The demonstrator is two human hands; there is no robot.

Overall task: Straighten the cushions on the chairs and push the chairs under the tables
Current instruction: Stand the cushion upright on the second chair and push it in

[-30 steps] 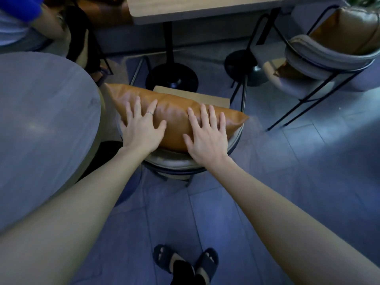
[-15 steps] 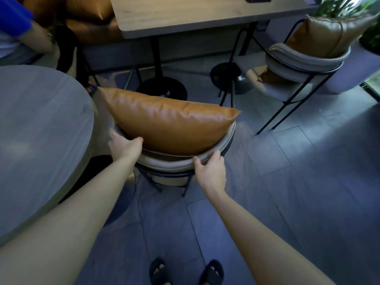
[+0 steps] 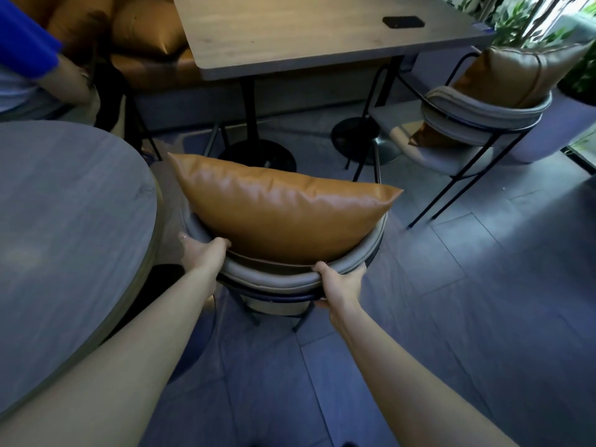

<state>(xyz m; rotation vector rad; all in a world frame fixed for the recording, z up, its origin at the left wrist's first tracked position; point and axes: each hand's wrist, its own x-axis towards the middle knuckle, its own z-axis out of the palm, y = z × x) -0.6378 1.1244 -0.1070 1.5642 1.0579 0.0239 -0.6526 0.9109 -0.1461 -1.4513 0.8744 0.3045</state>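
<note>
A tan leather cushion [image 3: 283, 214] stands upright against the curved grey backrest of the near chair [image 3: 274, 280]. My left hand [image 3: 203, 253] grips the backrest's left side, next to the cushion's lower corner. My right hand [image 3: 338, 285] grips the backrest's right side, thumb over the top rim. The chair faces the rectangular wooden table [image 3: 306, 33] ahead, whose black pedestal base [image 3: 258, 156] stands just beyond the cushion. A second chair [image 3: 477, 114] with its own tan cushion [image 3: 516, 75] stands at the right, out from the table.
A round grey table [image 3: 64, 227] is close on my left. A seated person's arm [image 3: 48, 69] shows at top left. Tan sofa cushions [image 3: 145, 27] lie behind the table. A black phone [image 3: 403, 21] lies on it. Plants [image 3: 548, 27] stand at top right.
My hands left the cushion's face, where they were pressing it flat, and took hold of the chair's backrest on both sides. The view has risen, showing more of the table ahead.
</note>
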